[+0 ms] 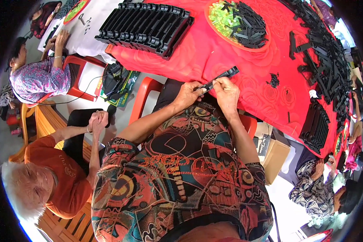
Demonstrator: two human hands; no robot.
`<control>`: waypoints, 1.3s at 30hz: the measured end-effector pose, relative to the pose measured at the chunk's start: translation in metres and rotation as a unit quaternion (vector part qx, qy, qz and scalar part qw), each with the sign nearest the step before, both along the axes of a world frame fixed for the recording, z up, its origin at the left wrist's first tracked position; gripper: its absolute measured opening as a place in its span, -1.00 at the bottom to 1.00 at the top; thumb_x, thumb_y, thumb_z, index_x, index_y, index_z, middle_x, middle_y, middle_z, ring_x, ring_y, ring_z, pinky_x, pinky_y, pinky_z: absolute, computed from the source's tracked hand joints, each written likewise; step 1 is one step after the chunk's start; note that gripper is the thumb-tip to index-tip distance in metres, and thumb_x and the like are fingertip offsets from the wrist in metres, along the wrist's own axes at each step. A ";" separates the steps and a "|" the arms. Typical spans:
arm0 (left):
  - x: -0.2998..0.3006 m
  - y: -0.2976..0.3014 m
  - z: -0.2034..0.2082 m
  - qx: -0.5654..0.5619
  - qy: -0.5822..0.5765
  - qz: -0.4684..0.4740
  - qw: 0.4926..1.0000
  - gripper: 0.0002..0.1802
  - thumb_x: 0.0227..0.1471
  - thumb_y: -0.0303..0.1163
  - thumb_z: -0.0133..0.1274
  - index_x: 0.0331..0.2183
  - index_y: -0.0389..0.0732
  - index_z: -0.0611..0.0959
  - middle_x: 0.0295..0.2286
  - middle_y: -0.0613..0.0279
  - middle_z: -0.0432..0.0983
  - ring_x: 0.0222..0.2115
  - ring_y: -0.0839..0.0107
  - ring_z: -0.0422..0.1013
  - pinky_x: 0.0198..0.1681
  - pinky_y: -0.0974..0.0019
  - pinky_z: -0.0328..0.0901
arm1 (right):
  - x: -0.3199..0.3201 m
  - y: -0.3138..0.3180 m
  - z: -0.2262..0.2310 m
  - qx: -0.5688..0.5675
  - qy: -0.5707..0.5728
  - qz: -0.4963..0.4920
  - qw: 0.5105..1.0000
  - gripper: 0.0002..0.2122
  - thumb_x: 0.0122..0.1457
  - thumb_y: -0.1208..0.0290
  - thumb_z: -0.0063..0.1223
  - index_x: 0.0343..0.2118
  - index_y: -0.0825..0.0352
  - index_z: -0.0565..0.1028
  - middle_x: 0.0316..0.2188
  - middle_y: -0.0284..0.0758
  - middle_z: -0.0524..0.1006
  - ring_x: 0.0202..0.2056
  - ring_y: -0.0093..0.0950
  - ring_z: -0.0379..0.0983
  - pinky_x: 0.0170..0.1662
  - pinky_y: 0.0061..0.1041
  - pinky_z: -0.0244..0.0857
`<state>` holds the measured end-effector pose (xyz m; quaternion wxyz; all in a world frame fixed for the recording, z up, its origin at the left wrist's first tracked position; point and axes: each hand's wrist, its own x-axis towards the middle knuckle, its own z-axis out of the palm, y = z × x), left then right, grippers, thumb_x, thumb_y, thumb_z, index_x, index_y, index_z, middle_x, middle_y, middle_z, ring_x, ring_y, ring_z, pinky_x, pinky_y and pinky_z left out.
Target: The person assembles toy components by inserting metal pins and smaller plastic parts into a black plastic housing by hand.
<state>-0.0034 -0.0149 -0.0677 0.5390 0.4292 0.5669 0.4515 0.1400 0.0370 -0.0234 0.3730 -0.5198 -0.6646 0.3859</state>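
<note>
Between my two hands I hold a long black plastic part (228,72) with a wider, hooked far end, tilted up to the right over the table's near edge. My left hand (188,95) is closed around its lower end. The fingers of my right hand (226,92) pinch it near the middle, below the hooked end. Whether a smaller piece sits under my fingertips is hidden. Ahead on the red tablecloth (177,68) stands an orange-rimmed tray (266,46) with yellow-green pieces (224,20) and black strips (250,32).
A stack of black parts (145,28) lies at the far left, another row (314,127) at the right. Loose black pieces (324,60) heap along the right side. A person in an orange shirt (62,173) sits at my left. A cardboard box (276,155) stands below the table's right side.
</note>
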 end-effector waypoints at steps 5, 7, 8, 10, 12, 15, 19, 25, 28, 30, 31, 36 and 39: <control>0.000 -0.001 0.011 0.034 0.129 -0.012 0.991 -0.86 -0.01 -0.43 -0.01 -0.40 -0.31 0.54 -0.64 0.35 0.44 -0.65 0.62 0.34 -0.57 0.52 0.27 | 0.007 0.006 0.001 0.000 -0.070 0.021 0.997 -0.89 -0.07 0.38 0.05 -0.58 0.31 0.46 -0.84 -0.35 0.30 -0.76 -0.54 0.22 -0.65 -0.46 0.08; 0.000 -0.002 0.018 0.041 0.172 -0.018 0.984 -0.86 -0.01 -0.44 -0.01 -0.40 -0.31 0.54 -0.64 0.35 0.44 -0.64 0.61 0.34 -0.56 0.52 0.27 | 0.008 0.007 0.002 -0.008 -0.054 0.021 0.998 -0.90 -0.08 0.40 0.06 -0.58 0.32 0.47 -0.84 -0.37 0.29 -0.76 -0.58 0.21 -0.65 -0.48 0.07; 0.000 -0.003 0.019 0.034 0.161 -0.014 0.986 -0.86 -0.01 -0.44 -0.01 -0.40 -0.31 0.54 -0.64 0.35 0.44 -0.64 0.61 0.34 -0.56 0.52 0.27 | 0.008 0.008 0.003 -0.016 -0.039 0.024 0.999 -0.90 -0.08 0.42 0.06 -0.58 0.32 0.47 -0.84 -0.40 0.28 -0.75 -0.62 0.20 -0.66 -0.51 0.06; 0.000 -0.002 0.018 0.028 0.152 -0.011 0.988 -0.86 -0.02 -0.44 -0.01 -0.40 -0.31 0.53 -0.65 0.34 0.44 -0.63 0.61 0.35 -0.56 0.51 0.27 | 0.010 0.012 -0.006 -0.032 0.002 0.034 0.999 -0.91 -0.09 0.44 0.07 -0.59 0.33 0.47 -0.84 -0.42 0.27 -0.75 -0.65 0.18 -0.66 -0.53 0.05; 0.001 0.000 0.013 0.018 0.074 -0.020 0.997 -0.86 -0.01 -0.45 -0.02 -0.39 -0.32 0.53 -0.64 0.32 0.44 -0.63 0.61 0.35 -0.55 0.52 0.28 | 0.011 0.013 -0.015 -0.047 0.042 0.044 0.997 -0.92 -0.10 0.46 0.07 -0.60 0.34 0.47 -0.84 -0.45 0.26 -0.74 -0.69 0.17 -0.66 -0.55 0.04; 0.002 0.001 0.013 0.009 0.065 -0.023 0.998 -0.87 -0.01 -0.46 -0.04 -0.41 -0.33 0.53 -0.63 0.31 0.45 -0.63 0.61 0.35 -0.55 0.52 0.28 | 0.011 0.008 -0.016 -0.073 0.113 0.027 0.991 -0.94 -0.10 0.50 0.07 -0.60 0.36 0.46 -0.83 -0.51 0.24 -0.72 -0.76 0.13 -0.66 -0.61 0.01; 0.001 0.001 0.009 -0.014 0.056 -0.024 0.998 -0.88 -0.01 -0.48 -0.05 -0.43 -0.33 0.54 -0.62 0.31 0.45 -0.63 0.62 0.34 -0.55 0.52 0.28 | 0.005 -0.005 0.005 0.114 0.012 0.090 0.989 -0.96 -0.05 0.52 0.04 -0.55 0.34 0.45 -0.76 -0.36 0.35 -0.70 -0.61 0.29 -0.62 -0.57 0.14; 0.005 0.002 0.011 -0.039 -0.017 0.004 0.999 -0.88 -0.02 -0.47 -0.03 -0.43 -0.32 0.55 -0.62 0.31 0.45 -0.62 0.62 0.35 -0.55 0.54 0.30 | 0.007 -0.011 0.001 0.084 0.102 0.060 0.989 -0.98 0.00 0.59 0.00 -0.47 0.38 0.45 -0.72 -0.45 0.35 -0.66 -0.71 0.25 -0.59 -0.63 0.16; 0.007 0.004 0.012 -0.048 -0.039 -0.006 0.998 -0.89 -0.03 -0.48 -0.02 -0.43 -0.32 0.55 -0.62 0.30 0.45 -0.62 0.61 0.35 -0.54 0.54 0.31 | 0.008 -0.007 0.002 -0.008 0.170 0.039 0.985 -0.98 0.01 0.60 0.00 -0.52 0.39 0.43 -0.69 -0.60 0.26 -0.63 -0.83 0.05 -0.60 -0.78 -0.05; 0.007 0.002 0.008 -0.052 -0.057 0.003 0.997 -0.88 -0.03 -0.47 -0.02 -0.42 -0.33 0.55 -0.61 0.27 0.45 -0.63 0.60 0.36 -0.55 0.54 0.31 | 0.006 -0.007 0.003 0.002 0.152 0.051 0.987 -0.97 0.01 0.60 0.00 -0.52 0.38 0.43 -0.71 -0.61 0.24 -0.64 -0.83 0.04 -0.62 -0.76 -0.05; 0.006 0.003 0.008 -0.053 -0.059 0.004 0.997 -0.88 -0.03 -0.47 -0.02 -0.42 -0.33 0.55 -0.61 0.27 0.45 -0.63 0.60 0.36 -0.55 0.54 0.31 | 0.004 -0.006 0.003 0.014 0.135 0.060 0.989 -0.96 0.01 0.60 -0.01 -0.53 0.37 0.42 -0.74 -0.61 0.22 -0.66 -0.82 0.04 -0.63 -0.74 -0.06; 0.006 0.005 0.020 -0.095 -0.071 0.013 0.993 -0.87 -0.02 -0.48 -0.05 -0.40 -0.34 0.53 -0.61 0.25 0.46 -0.64 0.58 0.37 -0.56 0.55 0.30 | 0.008 0.005 0.002 -0.010 0.145 0.070 0.987 -0.96 0.01 0.59 0.00 -0.54 0.38 0.42 -0.74 -0.62 0.21 -0.66 -0.82 0.04 -0.63 -0.74 -0.07; 0.006 0.007 0.019 -0.093 -0.077 0.013 0.993 -0.87 -0.02 -0.48 -0.05 -0.40 -0.34 0.53 -0.61 0.25 0.46 -0.63 0.58 0.36 -0.57 0.56 0.29 | 0.008 0.006 -0.002 -0.004 0.183 0.005 0.983 -0.96 0.02 0.58 0.00 -0.54 0.38 0.42 -0.74 -0.62 0.21 -0.66 -0.81 0.04 -0.64 -0.73 -0.07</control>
